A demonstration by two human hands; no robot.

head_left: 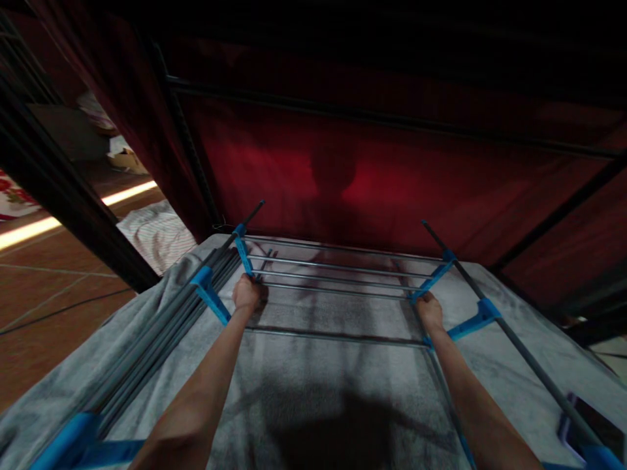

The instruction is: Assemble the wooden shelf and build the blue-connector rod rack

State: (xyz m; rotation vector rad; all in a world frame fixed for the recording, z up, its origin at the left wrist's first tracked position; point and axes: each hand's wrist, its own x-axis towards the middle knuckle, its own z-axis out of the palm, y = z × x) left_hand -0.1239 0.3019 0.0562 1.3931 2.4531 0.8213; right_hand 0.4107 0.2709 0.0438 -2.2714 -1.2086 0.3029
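Observation:
A rack of grey metal rods [337,337] with blue plastic brackets lies over a grey blanket. My left hand [246,294] is closed around the lower end of the far left blue bracket [243,251], beside the crossbars. On the other side, my right hand [430,311] is closed at the lower end of the far right blue bracket [435,279]. Several thin crossbars [333,264] run between the two hands. Nearer brackets stand at the left [211,297] and right [473,323] of the frame.
Loose grey rods [161,343] lie along the left side of the blanket [313,405]. A phone [595,424] rests at the lower right. Red cloth [294,176] hangs behind on a dark metal frame [392,119]. Striped fabric [159,235] is on the tiled floor at left.

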